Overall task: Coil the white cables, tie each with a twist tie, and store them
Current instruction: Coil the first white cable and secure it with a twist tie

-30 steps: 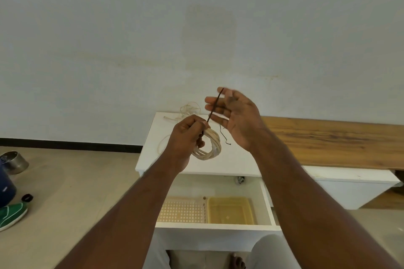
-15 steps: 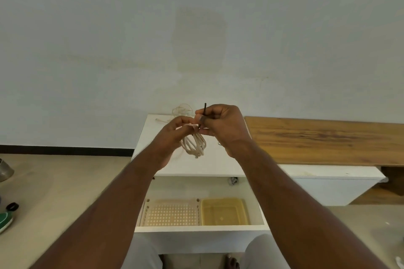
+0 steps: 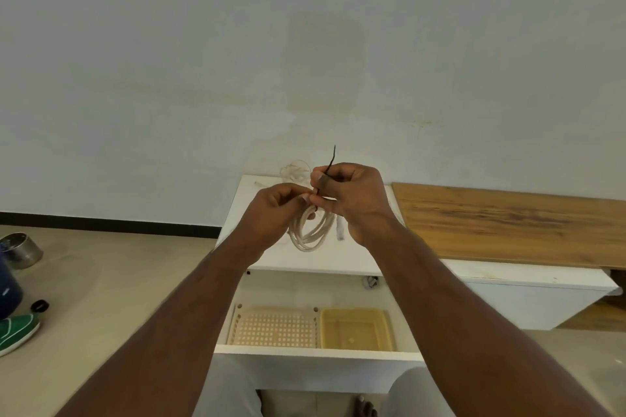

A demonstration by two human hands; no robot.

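A coiled white cable (image 3: 310, 234) hangs in the air above the white cabinet top (image 3: 338, 257), its plug end (image 3: 340, 232) dangling at the right. My left hand (image 3: 276, 210) pinches the top of the coil. Close against it, my right hand (image 3: 352, 196) pinches a thin dark twist tie (image 3: 331, 161) whose free end sticks straight up above the fingers. The tie's lower part is hidden between both hands. A second white cable (image 3: 294, 171) lies loose at the back of the cabinet top by the wall.
Below the cabinet top an open white drawer (image 3: 318, 354) holds a perforated beige tray (image 3: 276, 328) and a yellow tray (image 3: 355, 328). A wooden board (image 3: 508, 223) runs to the right. On the floor at left are a steel pot (image 3: 20, 249) and a green shoe (image 3: 17, 332).
My right hand has gone from flat and apart to curled against the left hand, pinching the tie at the coil's top. The coil now hangs lower and looser.
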